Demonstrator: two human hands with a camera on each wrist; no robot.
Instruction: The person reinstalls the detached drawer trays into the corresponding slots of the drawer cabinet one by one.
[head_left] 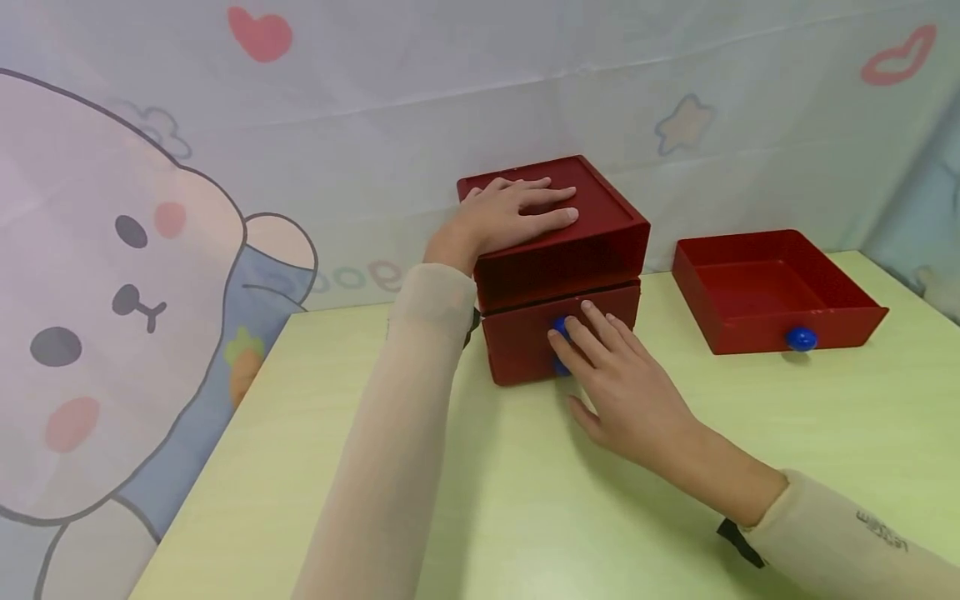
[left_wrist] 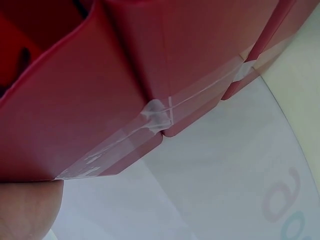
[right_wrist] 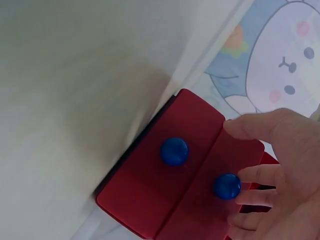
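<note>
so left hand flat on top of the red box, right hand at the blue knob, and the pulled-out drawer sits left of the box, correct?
Not quite. The head view shows the pulled-out drawer right of the red box, not left. Left hand flat on top and right hand at the blue knob are correct.

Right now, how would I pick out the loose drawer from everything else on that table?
Start at the pale green table, then the red two-slot drawer cabinet under the left hand. To its right the red open-topped tray drawer sits alone, untouched, showing its empty inside and one blue knob.
</note>
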